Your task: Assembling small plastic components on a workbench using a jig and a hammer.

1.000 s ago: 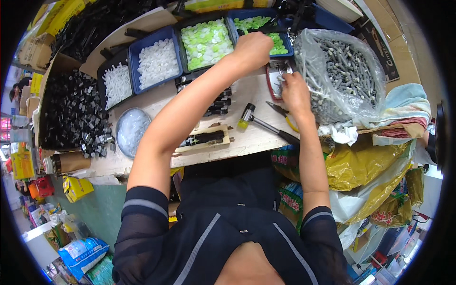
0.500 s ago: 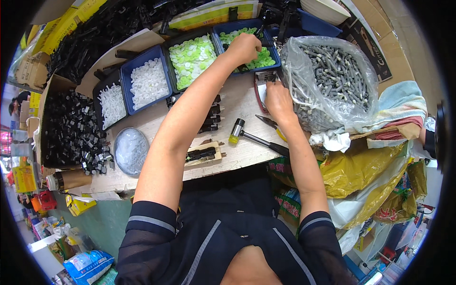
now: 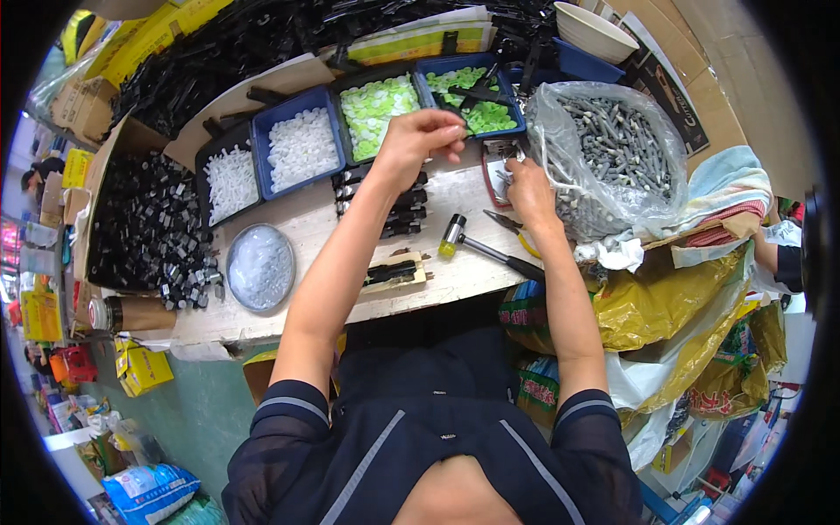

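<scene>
My left hand (image 3: 411,147) hovers at the near edge of the trays, thumb and fingertips pinched together; anything between them is too small to make out. Just beyond it lie a blue tray (image 3: 427,91) of green pieces with black parts on top, and a dark tray (image 3: 350,160) of pale green and white discs. My right hand (image 3: 530,191) reaches into a small red-rimmed box (image 3: 486,182) holding small metallic-looking pieces, its fingers closed on something hidden. Beneath my left wrist sits a row of black parts (image 3: 404,212). Nearer, a wooden block (image 3: 418,269) holds a black part.
A mallet (image 3: 481,251) and pliers (image 3: 514,233) lie beside my right forearm. On the right stands a clear bag (image 3: 604,157) of grey parts. To the left are trays of white pieces (image 3: 302,149), a round dish (image 3: 261,267) and a box of black parts (image 3: 144,227).
My left hand has come out of the green-piece tray, back toward me. My right hand stays at the small red-rimmed box. The whole view has shifted slightly.
</scene>
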